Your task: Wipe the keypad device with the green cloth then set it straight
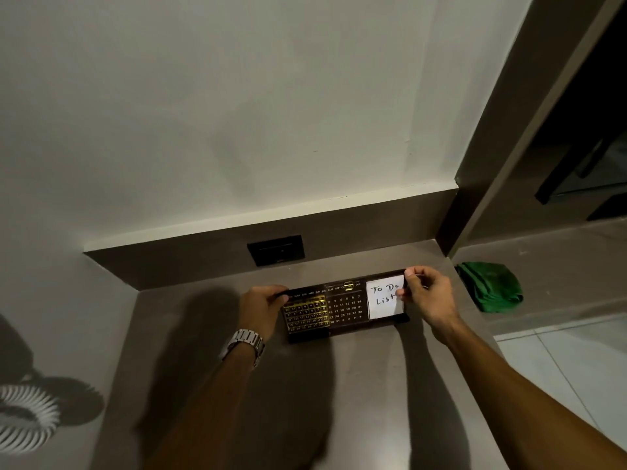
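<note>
The keypad device (342, 308) is a dark flat panel with rows of numbers, a gold frame on its left part and a white "To Do List" note at its right end. It stands on the brown counter (210, 334), slightly tilted from the back wall. My left hand (261, 308) grips its left end. My right hand (425, 295) pinches its upper right corner beside the note. The green cloth (490, 286) lies crumpled on a ledge to the right, apart from both hands.
A dark wall socket plate (275, 250) sits in the brown backsplash just behind the device. At the far left a white ribbed round object (23, 415) shows. White floor tiles (570, 368) lie beyond the counter's right edge.
</note>
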